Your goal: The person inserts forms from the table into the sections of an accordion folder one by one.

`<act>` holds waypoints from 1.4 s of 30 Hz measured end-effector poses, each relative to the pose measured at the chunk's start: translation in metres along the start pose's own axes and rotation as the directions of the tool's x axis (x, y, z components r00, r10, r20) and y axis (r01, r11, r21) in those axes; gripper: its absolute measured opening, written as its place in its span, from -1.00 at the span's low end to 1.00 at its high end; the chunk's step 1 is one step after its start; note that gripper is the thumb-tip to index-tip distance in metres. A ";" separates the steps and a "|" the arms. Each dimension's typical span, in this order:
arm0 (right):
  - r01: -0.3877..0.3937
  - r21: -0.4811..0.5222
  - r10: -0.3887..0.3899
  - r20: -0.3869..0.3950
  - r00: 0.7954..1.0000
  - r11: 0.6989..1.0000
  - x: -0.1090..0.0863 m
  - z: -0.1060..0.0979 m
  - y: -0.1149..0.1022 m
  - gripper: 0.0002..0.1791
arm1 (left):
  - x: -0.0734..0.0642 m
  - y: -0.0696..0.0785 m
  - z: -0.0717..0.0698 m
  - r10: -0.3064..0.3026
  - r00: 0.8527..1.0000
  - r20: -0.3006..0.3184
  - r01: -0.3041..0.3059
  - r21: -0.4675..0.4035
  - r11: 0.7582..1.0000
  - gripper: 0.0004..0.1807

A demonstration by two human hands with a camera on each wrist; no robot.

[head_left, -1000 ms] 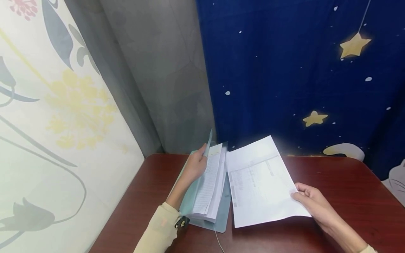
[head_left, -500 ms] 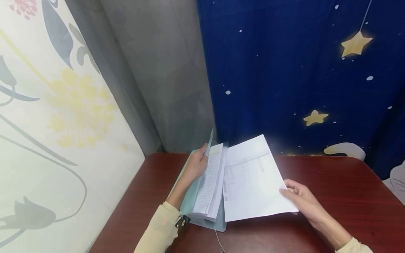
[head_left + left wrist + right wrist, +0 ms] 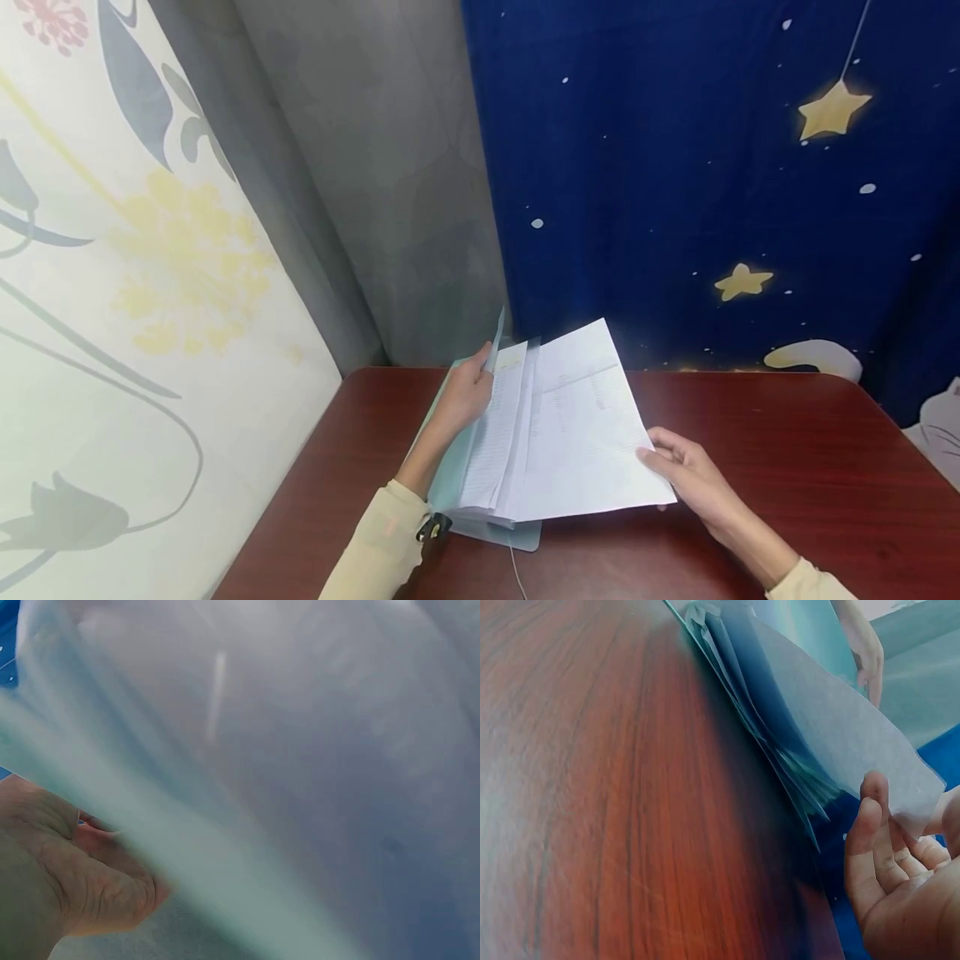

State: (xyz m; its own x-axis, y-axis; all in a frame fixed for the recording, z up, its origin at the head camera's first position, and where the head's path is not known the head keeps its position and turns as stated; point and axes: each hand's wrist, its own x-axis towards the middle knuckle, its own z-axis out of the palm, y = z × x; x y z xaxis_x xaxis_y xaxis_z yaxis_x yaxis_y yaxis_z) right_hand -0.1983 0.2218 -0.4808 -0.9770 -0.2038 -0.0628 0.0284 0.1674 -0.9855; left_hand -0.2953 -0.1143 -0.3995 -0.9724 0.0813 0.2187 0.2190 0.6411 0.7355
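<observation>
A pale green plastic folder [image 3: 447, 477] stands partly open on the table, with printed sheets [image 3: 495, 442] inside. My left hand [image 3: 465, 392] grips its raised cover near the upper edge; in the left wrist view the thumb of that hand [image 3: 97, 877] lies along the translucent plastic. To the right, my right hand [image 3: 686, 471] pinches the right edge of a printed paper sheet [image 3: 585, 442] between thumb and fingers. The sheet's left edge runs in among the folder's leaves. From the right wrist view, the sheet [image 3: 840, 727] slants up over the fanned plastic leaves [image 3: 802, 780].
The red-brown wooden table [image 3: 780, 433] reaches back to a dark blue curtain [image 3: 675, 167] with stars and a grey curtain [image 3: 390, 208]. A floral white fabric [image 3: 187, 333] hangs on the left. A thin cable [image 3: 517, 571] lies in front of the folder.
My right hand has moved left with the sheet, bringing its left edge from beside the folder to in among its leaves. The left hand has stayed on the cover.
</observation>
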 end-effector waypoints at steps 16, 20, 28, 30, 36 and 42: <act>-0.047 0.086 0.045 0.026 0.999 0.995 0.007 0.019 -0.003 -0.45 | 0.000 -0.001 0.001 -0.020 1.000 0.007 0.020 -0.021 1.000 -0.37; -0.036 0.102 0.028 0.073 0.997 0.994 0.008 0.026 -0.005 -0.43 | 0.001 -0.001 0.001 -0.021 1.000 0.004 0.021 -0.016 1.000 -0.37; -0.008 0.126 -0.008 0.118 0.993 0.992 0.013 0.038 -0.009 -0.44 | 0.001 -0.001 0.001 -0.020 1.000 0.006 0.020 -0.013 1.000 -0.36; -0.001 0.133 -0.016 0.129 0.992 0.991 0.014 0.041 -0.010 -0.44 | 0.000 -0.001 0.001 -0.021 1.000 0.006 0.021 -0.020 1.000 -0.36; 0.028 0.160 -0.055 0.166 0.985 0.987 0.017 0.053 -0.009 -0.48 | 0.000 -0.001 0.001 -0.016 1.000 0.005 0.016 -0.025 1.000 -0.37; 0.046 0.157 -0.073 0.171 0.983 0.987 0.022 0.064 -0.007 -0.52 | -0.001 0.000 0.001 -0.007 1.000 0.002 0.007 -0.020 1.000 -0.37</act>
State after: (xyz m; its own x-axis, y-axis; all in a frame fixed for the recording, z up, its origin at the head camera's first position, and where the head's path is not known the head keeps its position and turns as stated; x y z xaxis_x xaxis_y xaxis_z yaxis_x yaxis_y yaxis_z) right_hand -0.2061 0.1544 -0.4851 -0.9260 -0.3772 -0.0167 0.0162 0.0045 -0.9999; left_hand -0.2944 -0.1132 -0.4001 -0.9741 0.0785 0.2121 0.2137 0.6263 0.7497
